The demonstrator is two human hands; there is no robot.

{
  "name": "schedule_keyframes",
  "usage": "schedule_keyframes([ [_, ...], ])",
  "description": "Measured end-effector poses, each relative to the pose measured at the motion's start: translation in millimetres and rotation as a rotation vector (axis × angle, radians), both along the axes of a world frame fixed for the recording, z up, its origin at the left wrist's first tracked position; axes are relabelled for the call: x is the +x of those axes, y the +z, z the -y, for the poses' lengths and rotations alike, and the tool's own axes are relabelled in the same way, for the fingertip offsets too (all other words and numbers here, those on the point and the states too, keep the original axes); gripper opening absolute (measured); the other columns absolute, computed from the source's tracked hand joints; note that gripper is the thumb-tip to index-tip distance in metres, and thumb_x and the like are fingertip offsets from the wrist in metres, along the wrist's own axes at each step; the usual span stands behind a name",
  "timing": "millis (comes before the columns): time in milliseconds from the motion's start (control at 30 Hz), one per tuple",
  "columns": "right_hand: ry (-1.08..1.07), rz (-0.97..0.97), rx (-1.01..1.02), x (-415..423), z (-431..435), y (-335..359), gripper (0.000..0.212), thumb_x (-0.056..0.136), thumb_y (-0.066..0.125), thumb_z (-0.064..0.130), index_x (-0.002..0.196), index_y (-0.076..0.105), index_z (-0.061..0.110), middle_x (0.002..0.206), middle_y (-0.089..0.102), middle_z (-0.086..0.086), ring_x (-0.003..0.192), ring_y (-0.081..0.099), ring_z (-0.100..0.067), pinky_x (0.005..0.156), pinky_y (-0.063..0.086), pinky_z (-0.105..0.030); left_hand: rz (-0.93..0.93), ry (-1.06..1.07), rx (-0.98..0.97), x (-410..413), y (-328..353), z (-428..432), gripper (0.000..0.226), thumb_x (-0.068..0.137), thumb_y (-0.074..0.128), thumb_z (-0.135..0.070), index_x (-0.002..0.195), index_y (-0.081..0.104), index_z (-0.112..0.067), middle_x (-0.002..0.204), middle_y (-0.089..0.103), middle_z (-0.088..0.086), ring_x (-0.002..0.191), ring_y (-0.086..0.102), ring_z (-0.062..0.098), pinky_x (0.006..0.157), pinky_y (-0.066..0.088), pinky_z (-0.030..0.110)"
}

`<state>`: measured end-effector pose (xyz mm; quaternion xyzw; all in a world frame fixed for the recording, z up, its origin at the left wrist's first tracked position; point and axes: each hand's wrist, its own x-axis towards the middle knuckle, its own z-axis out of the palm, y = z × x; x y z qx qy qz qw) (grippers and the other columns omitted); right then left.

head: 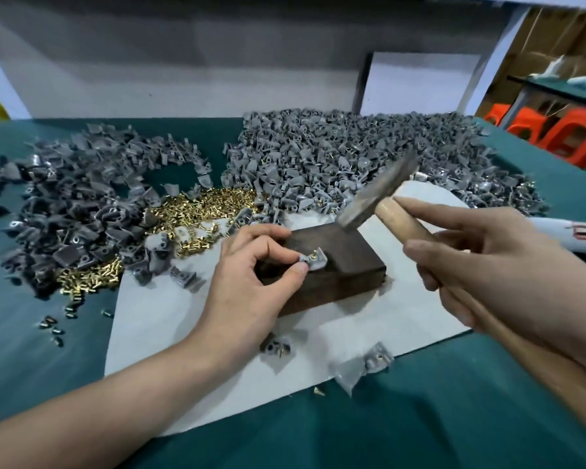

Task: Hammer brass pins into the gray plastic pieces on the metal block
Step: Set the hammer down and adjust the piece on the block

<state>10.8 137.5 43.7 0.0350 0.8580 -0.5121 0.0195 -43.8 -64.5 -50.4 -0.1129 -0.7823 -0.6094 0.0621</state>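
The left hand (251, 265) pinches a gray piece (313, 264) between thumb and forefinger, flat on the block (345, 262). A pin (313, 253) stands proud in it, not yet driven. The right hand (481, 265) curls round the handle of the hammer (376, 194), its blurred head above the block's far edge.

2 pieces (278, 346) with pins lie on the sheet (170, 316) near the person. The big heap (335, 157), a darker heap (82, 198) and the loose pins (197, 208) suggest most of the job is left.

The block sits on the white sheet over a green cloth (420, 418). Behind stands a white board; orange stools (555, 130) and cardboard boxes are at the right.
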Motion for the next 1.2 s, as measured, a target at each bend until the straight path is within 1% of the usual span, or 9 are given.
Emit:
schedule_keyframes([
  [133,0.107,-0.137,0.221,13,26,13,0.047,0.072,0.057,0.036,0.111,0.057,0.061,0.059,0.053,0.01,0.03,0.043,-0.015,0.036,0.036,-0.017,-0.012,0.032,0.025,-1,0,-2,0.02,0.078,0.076,-0.013,0.065,0.066,-0.025,0.106,0.058,-0.023,0.117,0.049,0.007,0.101,0.042,0.039],
  [300,0.015,-0.378,0.364,17,31,23,0.047,0.078,0.064,0.039,0.112,0.047,0.067,0.057,0.057,0.024,0.033,0.048,-0.003,0.035,0.03,-0.008,-0.014,0.02,0.039,-2,-2,0,0.017,0.077,0.078,-0.014,0.066,0.069,-0.024,0.109,0.057,-0.028,0.119,0.048,0.003,0.102,0.043,0.04],
  [433,0.153,-0.219,0.504,20,41,7,0.047,0.084,0.061,0.026,0.119,0.053,0.057,0.071,0.069,0.006,0.04,0.05,-0.006,0.04,0.038,-0.012,-0.015,0.025,0.073,-1,-1,-1,0.023,0.076,0.078,-0.011,0.062,0.069,-0.026,0.109,0.059,-0.022,0.118,0.05,0.007,0.104,0.041,0.04],
  [667,0.064,-0.367,0.481,16,34,22,0.052,0.08,0.062,0.039,0.12,0.043,0.067,0.059,0.056,0.029,0.051,0.054,0.008,0.043,0.034,-0.003,-0.006,0.02,0.063,-1,-3,-1,0.018,0.076,0.078,-0.01,0.065,0.071,-0.023,0.109,0.058,-0.027,0.119,0.049,0.003,0.105,0.04,0.037],
  [767,0.162,-0.206,0.521,18,41,7,0.051,0.087,0.058,0.028,0.128,0.047,0.056,0.075,0.067,0.016,0.051,0.054,-0.007,0.042,0.039,-0.011,-0.042,0.034,0.051,0,-2,-2,0.023,0.076,0.078,-0.011,0.062,0.069,-0.027,0.109,0.059,-0.023,0.118,0.049,0.0,0.105,0.038,0.029],
  [867,0.065,-0.332,0.499,17,36,18,0.051,0.082,0.057,0.045,0.122,0.037,0.069,0.067,0.064,0.006,0.044,0.052,-0.008,0.038,0.04,-0.015,-0.025,0.018,0.051,-1,-2,-1,0.017,0.077,0.077,-0.013,0.066,0.071,-0.024,0.11,0.058,-0.027,0.119,0.047,-0.002,0.105,0.04,0.033],
  [967,0.009,-0.461,0.472,17,29,26,0.058,0.074,0.055,0.043,0.118,0.031,0.071,0.067,0.06,0.012,0.042,0.052,-0.007,0.036,0.032,-0.011,0.007,0.019,0.065,-2,-4,0,0.015,0.077,0.077,-0.012,0.067,0.071,-0.021,0.109,0.057,-0.03,0.119,0.047,-0.001,0.105,0.042,0.038],
  [1067,0.018,-0.373,0.229,8,23,15,0.046,0.083,0.066,0.033,0.114,0.052,0.064,0.054,0.052,0.007,0.028,0.038,-0.009,0.034,0.031,-0.012,0.014,0.017,0.091,-1,-3,-2,0.016,0.077,0.077,-0.013,0.065,0.07,-0.021,0.108,0.058,-0.027,0.118,0.049,0.003,0.104,0.042,0.04],
  [1200,-0.061,-0.145,-0.151,-21,1,-16,0.035,0.091,0.058,0.011,0.114,0.066,0.036,0.052,0.048,-0.004,0.031,0.038,-0.017,0.032,0.031,-0.019,0.01,0.005,0.083,0,-1,-2,0.018,0.076,0.078,-0.017,0.063,0.068,-0.025,0.108,0.058,-0.025,0.117,0.049,0.003,0.103,0.043,0.042],
])
